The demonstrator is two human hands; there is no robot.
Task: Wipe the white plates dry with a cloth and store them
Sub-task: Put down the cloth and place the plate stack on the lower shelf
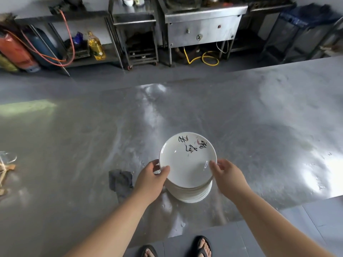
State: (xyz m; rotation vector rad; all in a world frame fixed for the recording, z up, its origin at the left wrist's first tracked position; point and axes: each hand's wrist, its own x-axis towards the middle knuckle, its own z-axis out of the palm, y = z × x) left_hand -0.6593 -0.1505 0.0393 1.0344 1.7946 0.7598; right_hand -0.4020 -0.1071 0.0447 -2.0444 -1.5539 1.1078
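Observation:
A white plate with black brush writing near its far rim is held just above a stack of white plates on the steel table. My left hand grips the plate's left rim, thumb on top. My right hand holds the right rim with its fingertips. A crumpled dark grey cloth lies on the table just left of my left hand, touched by neither hand.
The table surface is wet and shiny. A glass item and wooden sticks sit at the left edge. Beyond the table are steel counters, a stove unit, gas cylinders and an oil bottle. My sandalled feet stand at the near edge.

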